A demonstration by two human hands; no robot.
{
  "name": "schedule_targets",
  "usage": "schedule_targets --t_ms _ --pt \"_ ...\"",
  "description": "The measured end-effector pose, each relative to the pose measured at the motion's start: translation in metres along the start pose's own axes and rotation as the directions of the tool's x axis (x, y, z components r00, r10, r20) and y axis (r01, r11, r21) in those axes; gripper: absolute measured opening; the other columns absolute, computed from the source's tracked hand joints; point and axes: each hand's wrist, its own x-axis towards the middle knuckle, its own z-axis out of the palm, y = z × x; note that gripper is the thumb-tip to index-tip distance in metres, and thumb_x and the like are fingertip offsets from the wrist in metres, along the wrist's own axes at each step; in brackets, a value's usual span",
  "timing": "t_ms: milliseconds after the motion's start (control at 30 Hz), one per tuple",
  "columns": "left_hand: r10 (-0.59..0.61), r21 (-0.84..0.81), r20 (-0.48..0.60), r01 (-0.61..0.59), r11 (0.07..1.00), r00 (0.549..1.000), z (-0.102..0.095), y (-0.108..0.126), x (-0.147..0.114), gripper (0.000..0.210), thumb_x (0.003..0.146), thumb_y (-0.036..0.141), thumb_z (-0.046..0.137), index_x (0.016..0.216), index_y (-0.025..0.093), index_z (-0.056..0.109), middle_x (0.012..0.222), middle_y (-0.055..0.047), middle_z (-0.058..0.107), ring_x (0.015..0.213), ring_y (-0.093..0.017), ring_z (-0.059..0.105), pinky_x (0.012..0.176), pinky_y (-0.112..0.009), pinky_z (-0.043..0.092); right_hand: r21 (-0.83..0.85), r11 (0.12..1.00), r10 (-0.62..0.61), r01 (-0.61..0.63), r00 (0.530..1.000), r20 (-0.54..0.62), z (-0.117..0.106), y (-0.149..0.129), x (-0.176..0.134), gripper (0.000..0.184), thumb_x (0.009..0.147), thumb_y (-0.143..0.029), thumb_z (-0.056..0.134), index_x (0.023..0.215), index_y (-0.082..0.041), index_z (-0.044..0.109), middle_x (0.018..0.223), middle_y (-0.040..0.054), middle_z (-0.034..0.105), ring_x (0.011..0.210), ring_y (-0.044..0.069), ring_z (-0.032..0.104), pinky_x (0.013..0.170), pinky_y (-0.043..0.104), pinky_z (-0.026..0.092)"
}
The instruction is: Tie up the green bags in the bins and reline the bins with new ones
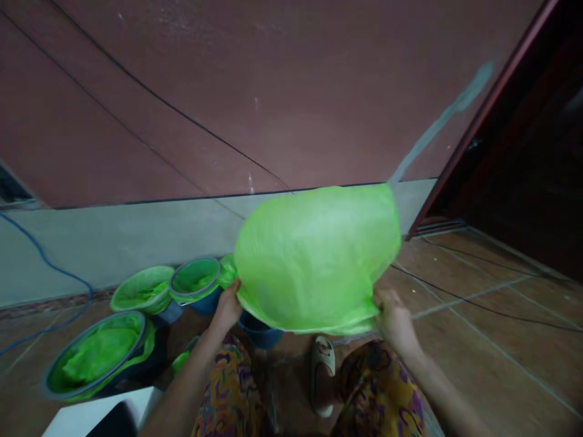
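A bright green plastic bag (314, 255) billows out, puffed with air, in front of me at knee height. My left hand (229, 305) is closed on its lower left edge. At the lower right edge my right hand (392, 315) grips the bag too, its fingers partly blurred. Below the bag, between my legs, stands a dark blue bucket (260, 335), its top mostly hidden by the bag. To the left are a bucket lined with green plastic (195, 280) and a larger lined tub (95, 355) with crumpled green plastic inside.
Another green-lined container (142, 290) stands against the wall. A white box-like object (107, 413) is at bottom left. A blue hose (59, 270) and a black cable (478, 297) run across the floor. At right is a dark doorway (510, 164).
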Motion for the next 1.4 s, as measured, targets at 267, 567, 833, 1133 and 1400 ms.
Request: schedule_targets --t_ms 267,567,833,1133,1400 --pt "-0.553 -0.049 0.092 0.559 0.828 0.828 -0.001 -0.067 -0.005 0.030 0.061 0.014 0.064 0.091 0.013 0.072 0.063 -0.001 0.067 0.048 -0.013 0.057 0.047 -0.023 0.047 -0.164 0.944 0.321 -0.286 0.908 0.268 0.025 0.041 -0.056 0.036 0.077 -0.028 0.050 0.109 -0.016 0.062 0.107 0.0123 0.070 0.068 0.019 0.065 0.068 0.032 0.052" --pt "-0.505 -0.320 0.098 0.507 0.800 0.858 -0.011 -0.059 -0.004 0.042 0.051 0.027 0.074 0.091 0.013 0.071 0.078 -0.003 0.072 0.065 -0.017 0.064 0.063 -0.027 0.050 -0.031 0.997 0.082 -0.076 0.955 0.286 0.028 0.018 -0.074 0.025 0.094 -0.029 0.041 0.103 -0.019 0.062 0.103 0.0105 0.066 0.099 0.023 0.064 0.085 0.036 0.052" --pt "-0.067 0.117 0.097 0.056 0.992 0.993 0.021 -0.010 -0.017 0.038 0.067 0.011 0.055 0.101 0.018 0.070 0.083 -0.002 0.073 0.075 -0.018 0.066 0.074 -0.030 0.051 0.182 0.966 -0.242 0.182 0.882 0.405 0.080 -0.105 -0.058 0.042 0.089 -0.030 0.056 0.129 -0.021 0.051 0.123 0.0115 0.059 0.114 0.024 0.059 0.096 0.039 0.052" --pt "0.290 0.183 0.373 -0.376 0.908 0.881 0.050 0.022 -0.037 0.055 0.067 -0.001 0.054 0.118 0.019 0.062 0.096 -0.003 0.066 0.086 -0.015 0.062 0.082 -0.028 0.053 0.273 0.954 -0.212 0.124 0.924 0.318 0.119 -0.120 -0.037 0.030 0.085 -0.006 0.045 0.107 -0.018 0.061 0.097 0.0080 0.066 0.092 0.020 0.065 0.083 0.032 0.053" --pt "0.301 0.126 0.372 -0.369 0.921 0.878 0.050 0.013 -0.038 0.047 0.069 0.000 0.049 0.110 0.018 0.065 0.092 -0.003 0.067 0.086 -0.015 0.063 0.083 -0.028 0.052 0.331 0.943 -0.161 0.034 0.917 0.364 0.092 -0.117 -0.047 0.019 0.087 -0.011 0.050 0.099 -0.017 0.063 0.091 0.0057 0.065 0.084 0.017 0.065 0.076 0.028 0.050"
